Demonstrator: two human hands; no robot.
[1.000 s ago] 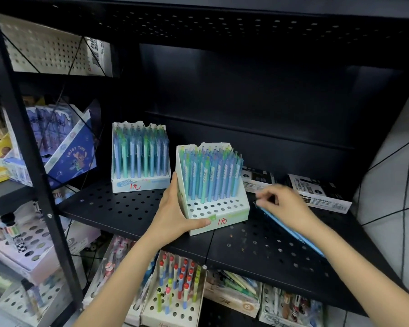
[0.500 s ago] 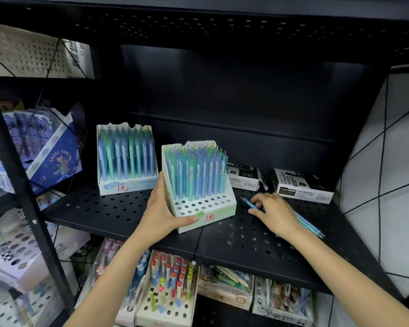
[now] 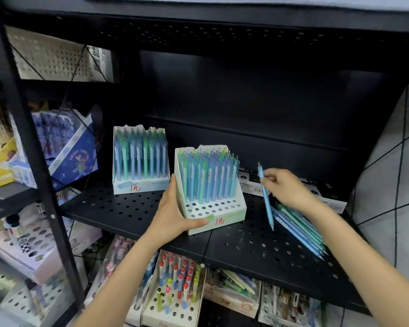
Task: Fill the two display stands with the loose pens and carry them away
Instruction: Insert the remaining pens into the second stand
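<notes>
- Black perforated metal shelf (image 3: 132, 208) carries everything.
- Left hand (image 3: 175, 215) grips the near white cardboard display stand (image 3: 213, 208), its front holes empty.
- Right hand (image 3: 286, 187), nearer the loose blue-green pens (image 3: 300, 230), pinches one light-blue pen (image 3: 266, 197), tip down, right of those holes.
- Farther white stand (image 3: 139, 161) looks full.

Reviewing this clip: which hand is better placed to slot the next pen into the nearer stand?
Right. The right hand already pinches a blue pen, lifted off the loose pens, beside the nearer stand with empty front holes. The left hand grips that stand's left side, steadying it.
</notes>
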